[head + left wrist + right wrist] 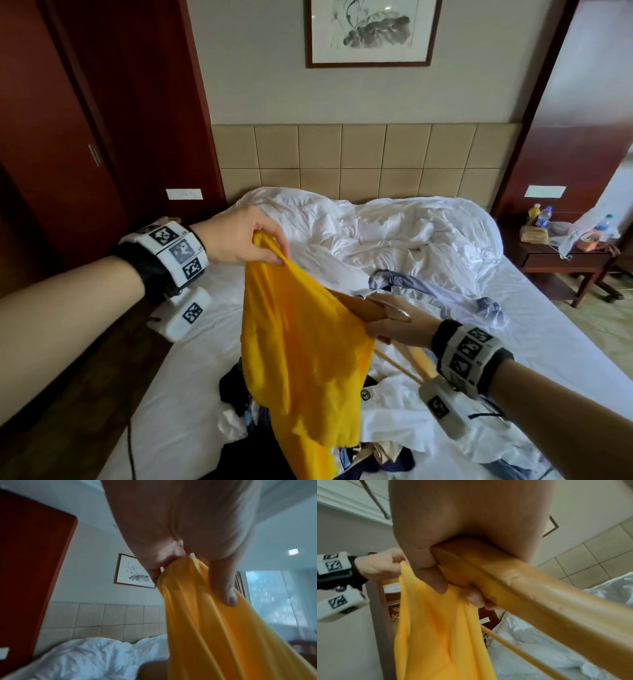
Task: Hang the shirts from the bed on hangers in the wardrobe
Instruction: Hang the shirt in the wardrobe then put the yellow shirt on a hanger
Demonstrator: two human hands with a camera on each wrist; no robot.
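Yellow shirt [301, 349] held up over near half of bed [534, 329], hanging in loose folds, lower edge draped onto clothes pile [387, 411]. Top edge pinched in left hand [239, 240], fingers and thumb curled round bunched fabric; same pinch seen close in left wrist view, thumb [224, 588] pressed on cloth. Right hand [390, 329] to right of shirt and lower, closed round wooden hanger [363, 308], metal hook just above knuckles. One hanger arm pushed in under yellow fabric, other arm and thin lower bar sticking out near-right past the wrist. In right wrist view, fingers [436, 580] wrapped round hanger neck with some yellow cloth caught under them.

Pile of white, dark and pale blue garments on near part of bed, below and right of shirt. Rumpled white duvet [394, 226] at far end against tan tiled headboard [363, 157]. Framed ink painting [371, 31] on wall above. Dark red wardrobe [68, 137] at left. Nightstand [561, 257] at far right with bottles and clutter.
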